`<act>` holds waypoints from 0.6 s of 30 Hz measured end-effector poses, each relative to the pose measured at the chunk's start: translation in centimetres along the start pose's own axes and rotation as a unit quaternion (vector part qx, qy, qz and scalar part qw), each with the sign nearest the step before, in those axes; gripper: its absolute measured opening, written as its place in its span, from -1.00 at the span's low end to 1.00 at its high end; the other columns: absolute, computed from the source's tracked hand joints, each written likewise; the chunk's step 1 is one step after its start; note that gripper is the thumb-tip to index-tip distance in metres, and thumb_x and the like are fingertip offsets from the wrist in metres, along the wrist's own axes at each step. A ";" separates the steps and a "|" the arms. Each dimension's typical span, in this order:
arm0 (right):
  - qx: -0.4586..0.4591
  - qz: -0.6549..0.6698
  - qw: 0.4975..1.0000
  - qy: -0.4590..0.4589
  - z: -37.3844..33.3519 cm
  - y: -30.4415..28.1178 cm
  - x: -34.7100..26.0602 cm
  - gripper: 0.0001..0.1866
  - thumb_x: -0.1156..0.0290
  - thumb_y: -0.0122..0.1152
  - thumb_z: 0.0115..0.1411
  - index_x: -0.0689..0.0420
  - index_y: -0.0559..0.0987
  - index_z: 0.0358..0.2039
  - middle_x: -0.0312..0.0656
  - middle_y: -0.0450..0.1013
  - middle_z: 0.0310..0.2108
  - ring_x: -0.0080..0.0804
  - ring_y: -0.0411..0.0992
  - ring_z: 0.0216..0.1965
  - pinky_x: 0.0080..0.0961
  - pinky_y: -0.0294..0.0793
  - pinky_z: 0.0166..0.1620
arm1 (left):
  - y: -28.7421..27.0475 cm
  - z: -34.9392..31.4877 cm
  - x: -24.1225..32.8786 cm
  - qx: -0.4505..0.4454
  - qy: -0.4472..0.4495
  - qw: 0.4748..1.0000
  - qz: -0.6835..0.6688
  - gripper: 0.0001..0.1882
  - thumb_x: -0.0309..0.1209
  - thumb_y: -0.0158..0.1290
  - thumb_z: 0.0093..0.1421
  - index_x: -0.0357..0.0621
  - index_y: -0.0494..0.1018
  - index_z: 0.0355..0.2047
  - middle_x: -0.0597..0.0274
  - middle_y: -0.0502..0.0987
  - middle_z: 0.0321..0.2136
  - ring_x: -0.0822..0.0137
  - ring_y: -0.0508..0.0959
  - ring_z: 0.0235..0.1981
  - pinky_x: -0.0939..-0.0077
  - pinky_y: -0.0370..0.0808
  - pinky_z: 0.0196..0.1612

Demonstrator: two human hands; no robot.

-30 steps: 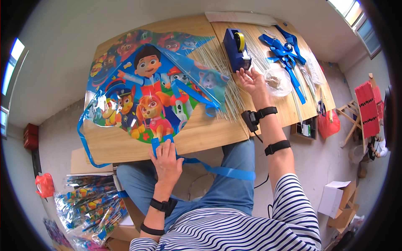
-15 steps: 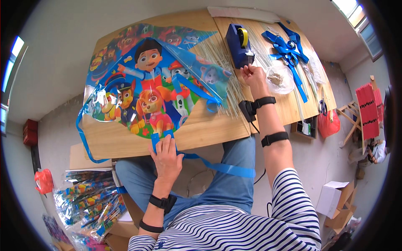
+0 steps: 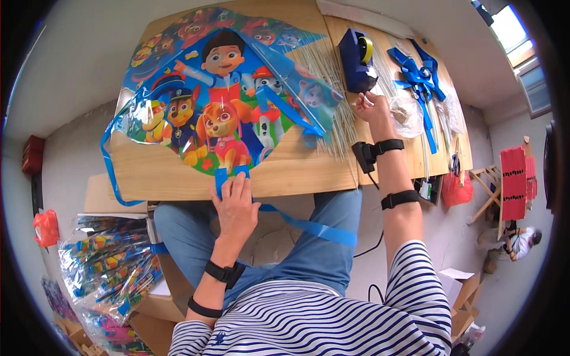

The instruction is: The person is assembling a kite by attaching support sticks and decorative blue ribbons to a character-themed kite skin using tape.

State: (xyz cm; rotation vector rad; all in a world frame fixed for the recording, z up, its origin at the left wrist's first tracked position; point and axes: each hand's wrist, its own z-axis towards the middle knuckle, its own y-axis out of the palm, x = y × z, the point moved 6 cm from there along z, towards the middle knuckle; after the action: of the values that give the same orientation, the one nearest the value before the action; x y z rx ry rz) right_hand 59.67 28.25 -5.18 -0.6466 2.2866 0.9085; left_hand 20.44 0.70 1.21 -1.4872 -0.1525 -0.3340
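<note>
A plastic kite [image 3: 205, 127] printed with cartoon figures lies spread on the wooden table. Two short blue ribbon ends [image 3: 220, 178] sit at its lower tip. My left hand [image 3: 235, 204] lies over them at the table's near edge, fingers stretched and pressing down. From beneath it a long blue ribbon [image 3: 320, 229] trails across my lap. My right hand [image 3: 374, 110] is pinched closed just in front of a dark blue tape dispenser [image 3: 354, 62] with a yellow-cored roll. A pale glint of tape shows at its fingertips, though most of it is hidden.
Thin clear rods [image 3: 332, 113] lie right of the kite. Farther right are a bundle of blue ribbon [image 3: 420, 77], a clear plastic bag [image 3: 407, 117] and scissors [image 3: 455, 164]. Packed printed plastic [image 3: 110, 258] stands on cartons at lower left. Another person [image 3: 516, 244] sits at far right.
The view has shifted, so the kite and table sit higher in the picture. My left hand stays on the ribbon ends, and my right hand remains by the dispenser with its fingers drawn closer together.
</note>
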 end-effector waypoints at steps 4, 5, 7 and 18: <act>-0.003 0.023 0.993 -0.118 -2.9 2.2 -0.1 -0.70 0.63 -0.01 0.19 0.19 0.33 -0.04 -0.09 0.39 -0.28 -0.28 0.45 -0.32 -0.28 0.49 -0.23 | -0.3 -0.5 -0.5 -0.003 -0.001 1.000 0.005 -0.30 -0.33 0.32 -0.11 -0.26 0.39 0.07 0.19 0.31 0.17 0.09 0.27 0.16 -0.32 -0.03 0.28; -0.001 0.025 0.992 -0.125 -2.5 1.6 -0.7 -0.70 0.63 -0.01 0.19 0.19 0.33 -0.04 -0.09 0.39 -0.28 -0.28 0.45 -0.32 -0.28 0.49 -0.23 | -0.2 -0.4 -0.3 -0.003 -0.001 1.000 0.001 -0.31 -0.32 0.32 -0.11 -0.26 0.39 0.07 0.19 0.31 0.17 0.09 0.27 0.16 -0.31 -0.03 0.28; -0.032 0.053 0.997 -0.045 -1.5 0.6 -0.7 -0.68 0.64 0.02 0.15 0.18 0.36 -0.05 -0.09 0.40 -0.29 -0.31 0.46 -0.33 -0.29 0.50 -0.20 | -0.1 -0.2 0.1 -0.002 0.005 1.000 -0.006 -0.31 -0.32 0.31 -0.11 -0.26 0.39 0.06 0.18 0.31 0.18 0.08 0.27 0.16 -0.31 -0.03 0.28; -0.082 0.109 0.990 -0.025 -4.5 2.2 0.6 -0.76 0.64 0.11 0.05 0.37 0.43 -0.22 -0.02 0.44 -0.26 -0.30 0.50 -0.36 -0.36 0.51 -0.20 | -0.3 -0.1 0.1 0.003 -0.001 1.000 0.013 -0.31 -0.32 0.32 -0.13 -0.25 0.40 0.05 0.22 0.32 0.16 0.10 0.28 0.14 -0.28 -0.01 0.29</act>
State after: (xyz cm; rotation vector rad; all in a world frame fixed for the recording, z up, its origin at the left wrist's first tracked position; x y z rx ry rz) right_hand 56.38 26.24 -1.91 -0.4415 2.2858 1.2126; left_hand 20.39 0.54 1.51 -1.4833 -0.1348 -0.3103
